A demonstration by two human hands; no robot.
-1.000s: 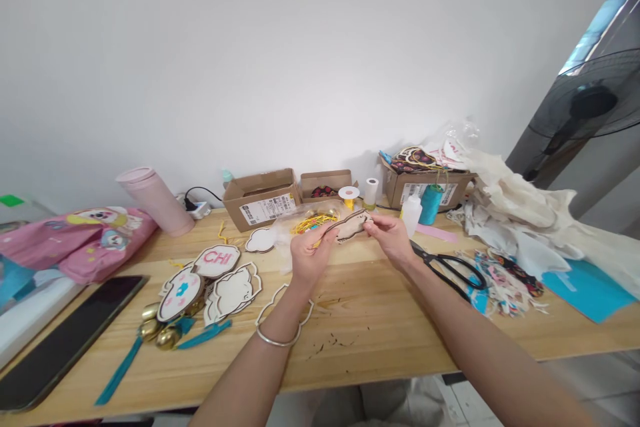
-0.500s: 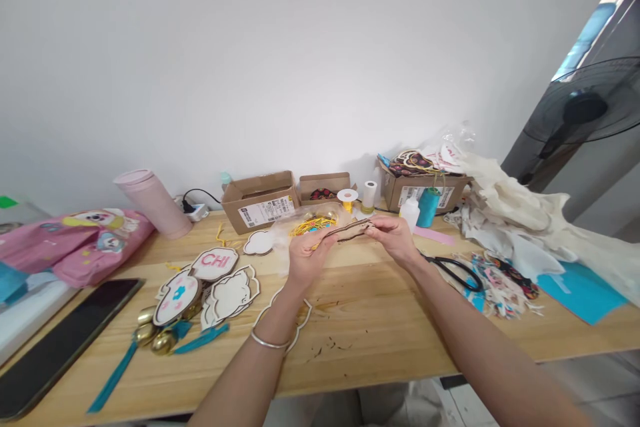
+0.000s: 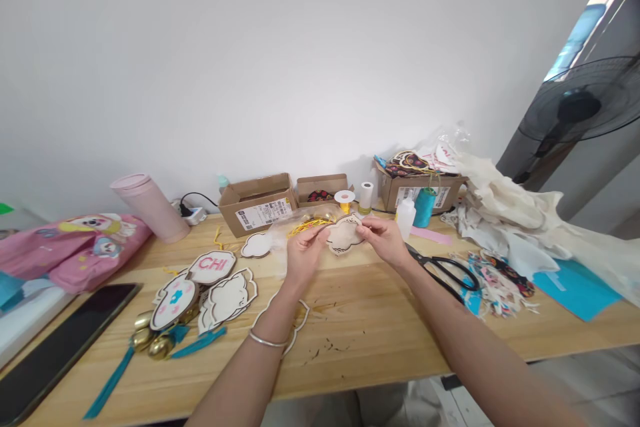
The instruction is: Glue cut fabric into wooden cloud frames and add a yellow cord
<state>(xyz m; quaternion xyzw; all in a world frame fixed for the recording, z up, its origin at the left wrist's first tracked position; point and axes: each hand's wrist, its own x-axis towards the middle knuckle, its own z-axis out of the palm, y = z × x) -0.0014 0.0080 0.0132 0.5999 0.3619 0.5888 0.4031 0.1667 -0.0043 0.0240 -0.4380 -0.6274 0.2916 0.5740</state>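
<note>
Between my two hands, raised over the middle of the table, is a pale wooden cutout (image 3: 345,235) with a scalloped dark edge, its flat face turned toward me. My left hand (image 3: 306,255) pinches its left edge; my right hand (image 3: 384,240) grips the right edge with thumb and fingers. A scalloped frame (image 3: 301,327) lies partly under my left forearm. Left of it rests a stack of similar pale cutouts (image 3: 227,299), beside a plaque lettered CHI (image 3: 212,265) and a flower-decorated plaque (image 3: 175,303) with brass bells (image 3: 161,346) and teal tassels (image 3: 200,343).
Black-handled scissors (image 3: 453,273) and fabric scraps (image 3: 500,287) lie right of my right forearm. Cardboard boxes (image 3: 260,210), a white bottle (image 3: 405,217) and a teal thread spool (image 3: 425,207) stand along the back. A phone (image 3: 65,340) and pink tumbler (image 3: 150,207) are at left.
The wooden cutout was seen nearly edge-on; it has tilted so its pale face shows. Both hands still hold it, and the view has shifted slightly.
</note>
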